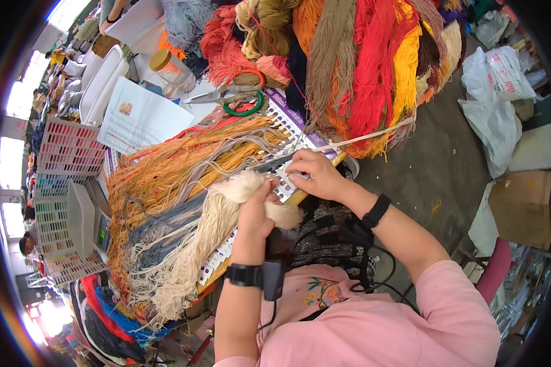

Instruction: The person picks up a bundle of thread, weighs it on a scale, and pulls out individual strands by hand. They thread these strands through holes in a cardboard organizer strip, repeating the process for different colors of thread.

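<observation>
My left hand (257,211) is closed around a hank of cream yarn (217,214), whose fluffy end bulges above and beside the fingers. Its long strands trail down to the lower left. Right beside it, my right hand (317,174) pinches at the edge of a white card with punched holes (284,186); its fingertips hide what they grip. Orange yarn (171,159) and grey-blue yarn (171,226) hang from the card's row of holes. A pale strand bundle (373,133) stretches from near my right hand toward the upper right.
Scissors with red and green handles (242,98) lie beyond the card, near a printed sheet (141,116) and a clear jar (171,70). Thick hanks of red yarn (379,67) hang at the far side. Plastic baskets (70,147) stand left; white bags (496,73) lie right.
</observation>
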`<state>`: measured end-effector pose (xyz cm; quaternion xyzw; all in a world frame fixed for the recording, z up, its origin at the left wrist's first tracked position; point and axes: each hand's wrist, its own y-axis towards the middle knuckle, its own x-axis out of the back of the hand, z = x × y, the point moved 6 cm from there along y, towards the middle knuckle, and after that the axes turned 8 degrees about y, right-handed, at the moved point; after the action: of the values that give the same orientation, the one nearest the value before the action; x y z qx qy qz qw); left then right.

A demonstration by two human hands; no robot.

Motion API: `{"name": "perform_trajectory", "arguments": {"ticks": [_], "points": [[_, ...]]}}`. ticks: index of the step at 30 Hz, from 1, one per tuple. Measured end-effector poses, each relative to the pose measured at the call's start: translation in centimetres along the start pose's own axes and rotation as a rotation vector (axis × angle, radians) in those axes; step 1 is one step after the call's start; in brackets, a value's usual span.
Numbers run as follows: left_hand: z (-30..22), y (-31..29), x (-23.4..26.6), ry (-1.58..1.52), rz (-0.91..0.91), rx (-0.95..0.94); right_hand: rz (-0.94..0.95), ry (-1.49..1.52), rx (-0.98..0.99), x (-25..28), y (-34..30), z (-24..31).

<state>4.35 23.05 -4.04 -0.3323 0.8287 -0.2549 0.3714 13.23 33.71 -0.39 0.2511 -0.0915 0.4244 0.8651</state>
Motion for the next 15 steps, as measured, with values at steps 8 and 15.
{"name": "perform_trajectory", "arguments": {"ticks": [8,15], "points": [[0.3,0.7,-1.5,0.261,0.216,0.144,-0.026,0.582,-0.27,-0.5,0.4,-1.7],[-7.3,-5.2,4.7,0.305,0.102,-0.11,0.073,-0.228,-0.039,-0.7,0.2,0.3]]}}
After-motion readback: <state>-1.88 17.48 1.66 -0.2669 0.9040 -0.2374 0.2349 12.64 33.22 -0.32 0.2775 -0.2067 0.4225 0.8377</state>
